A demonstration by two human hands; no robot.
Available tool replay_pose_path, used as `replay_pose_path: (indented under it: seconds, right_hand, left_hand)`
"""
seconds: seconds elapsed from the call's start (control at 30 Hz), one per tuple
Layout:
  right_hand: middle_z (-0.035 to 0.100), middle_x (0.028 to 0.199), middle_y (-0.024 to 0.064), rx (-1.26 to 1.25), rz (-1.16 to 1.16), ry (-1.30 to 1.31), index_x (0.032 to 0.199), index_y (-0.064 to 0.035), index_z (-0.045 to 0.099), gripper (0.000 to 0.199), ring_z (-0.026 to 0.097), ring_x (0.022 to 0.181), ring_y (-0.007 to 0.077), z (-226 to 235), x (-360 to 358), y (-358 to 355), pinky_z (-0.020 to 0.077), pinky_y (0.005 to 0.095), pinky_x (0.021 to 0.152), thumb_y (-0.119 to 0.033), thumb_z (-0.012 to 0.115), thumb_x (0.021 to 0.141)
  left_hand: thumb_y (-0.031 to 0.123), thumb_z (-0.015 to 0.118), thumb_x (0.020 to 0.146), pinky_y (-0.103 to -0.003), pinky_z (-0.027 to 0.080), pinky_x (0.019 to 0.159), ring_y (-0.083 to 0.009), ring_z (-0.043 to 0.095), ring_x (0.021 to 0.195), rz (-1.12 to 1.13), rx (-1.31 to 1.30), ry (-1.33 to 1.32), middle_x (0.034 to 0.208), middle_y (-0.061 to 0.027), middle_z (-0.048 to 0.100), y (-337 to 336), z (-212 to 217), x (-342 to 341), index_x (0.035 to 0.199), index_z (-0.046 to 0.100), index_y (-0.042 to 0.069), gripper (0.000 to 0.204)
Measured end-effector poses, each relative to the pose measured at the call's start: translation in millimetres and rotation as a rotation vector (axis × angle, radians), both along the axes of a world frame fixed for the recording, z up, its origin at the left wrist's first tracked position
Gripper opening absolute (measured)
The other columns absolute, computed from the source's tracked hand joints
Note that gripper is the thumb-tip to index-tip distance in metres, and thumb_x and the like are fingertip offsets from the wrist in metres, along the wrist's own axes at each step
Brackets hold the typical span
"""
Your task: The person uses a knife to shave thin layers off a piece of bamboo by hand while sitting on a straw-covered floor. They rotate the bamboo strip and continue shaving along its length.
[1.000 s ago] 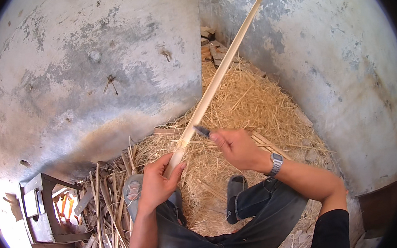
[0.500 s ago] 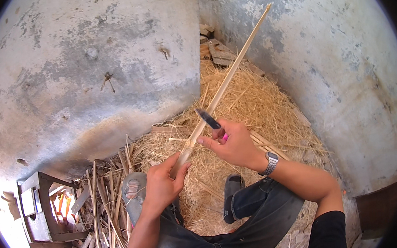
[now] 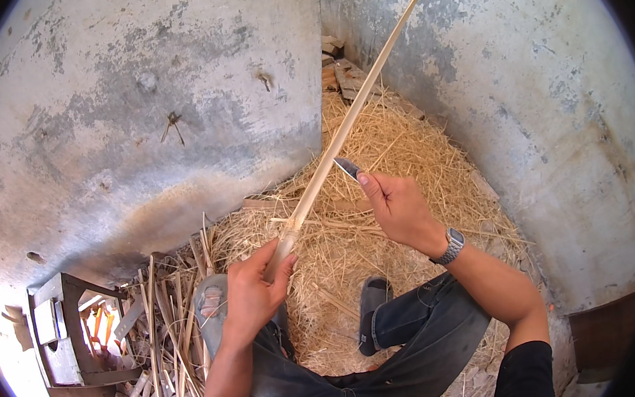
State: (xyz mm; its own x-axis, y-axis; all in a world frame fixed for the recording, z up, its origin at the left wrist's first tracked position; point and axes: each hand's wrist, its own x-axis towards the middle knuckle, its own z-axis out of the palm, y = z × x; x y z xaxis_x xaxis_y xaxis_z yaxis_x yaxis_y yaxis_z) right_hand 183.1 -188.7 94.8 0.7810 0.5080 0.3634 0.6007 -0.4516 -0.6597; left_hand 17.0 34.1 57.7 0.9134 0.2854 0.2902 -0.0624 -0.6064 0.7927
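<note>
A long pale split bamboo strip [image 3: 352,115] slants up and away to the right, with a node near its lower end. My left hand [image 3: 254,287] is wrapped round that lower end, thumb along one side. My right hand [image 3: 402,210] grips a knife [image 3: 347,168], its fingers curled round the handle, which they hide. The dark blade points up and left, its tip at or very close to the strip's right edge; whether it touches I cannot tell. A metal watch [image 3: 452,245] is on my right wrist.
Straw-like shavings [image 3: 404,158] cover the floor between two worn plaster walls [image 3: 196,81]. Loose strips and sticks [image 3: 169,307] pile up at the left, beside a wooden frame [image 3: 63,330]. My bent legs [image 3: 416,314] are below the hands. Wood pieces [image 3: 353,76] lie in the far corner.
My right hand has moved right and slightly down, drawing the knife from across the strip to its right edge. The strip's far end has shifted a little left and up.
</note>
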Motion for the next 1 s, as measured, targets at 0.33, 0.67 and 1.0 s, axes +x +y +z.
replay_pose_path:
  seconds: [0.33, 0.67, 1.0]
  right_hand:
    - [0.051, 0.056, 0.0199, -0.053, 0.051, 0.041, 0.078, 0.0004, 0.062, 0.046, 0.050, 0.047, 0.0359, -7.7, -1.8, 1.5, 0.0394, 0.0452, 0.049, -0.031, 0.051, 0.110]
    - [0.055, 0.057, 0.0204, -0.047, 0.194, 0.021, 0.083, -0.0014, 0.066, 0.046, 0.056, 0.051, 0.0405, -21.7, -28.3, 12.0, 0.0446, 0.0479, 0.053, -0.036, 0.052, 0.109]
    - [0.055, 0.058, 0.0200, -0.130, 0.185, 0.052, 0.083, -0.0004, 0.066, 0.045, 0.057, 0.051, 0.0401, -23.3, -40.8, 12.6, 0.0434, 0.0480, 0.052, -0.034, 0.052, 0.109]
  left_hand:
    - [0.012, 0.075, 0.094, -0.029, 0.046, 0.053, -0.0117, 0.061, 0.054, -0.034, -0.036, -0.004, 0.065, -0.0069, 0.067, -3.1, 6.6, -1.9, 0.097, 0.072, 0.000, 0.013]
    - [0.011, 0.075, 0.094, -0.026, 0.047, 0.056, -0.0081, 0.063, 0.060, -0.037, -0.086, 0.057, 0.067, -0.0042, 0.068, 0.5, 1.9, 0.0, 0.102, 0.072, -0.001, 0.014]
    - [0.010, 0.075, 0.094, -0.026, 0.049, 0.057, -0.0083, 0.065, 0.062, -0.053, -0.068, 0.066, 0.069, -0.0048, 0.069, 1.7, -1.7, -2.5, 0.106, 0.073, -0.002, 0.017]
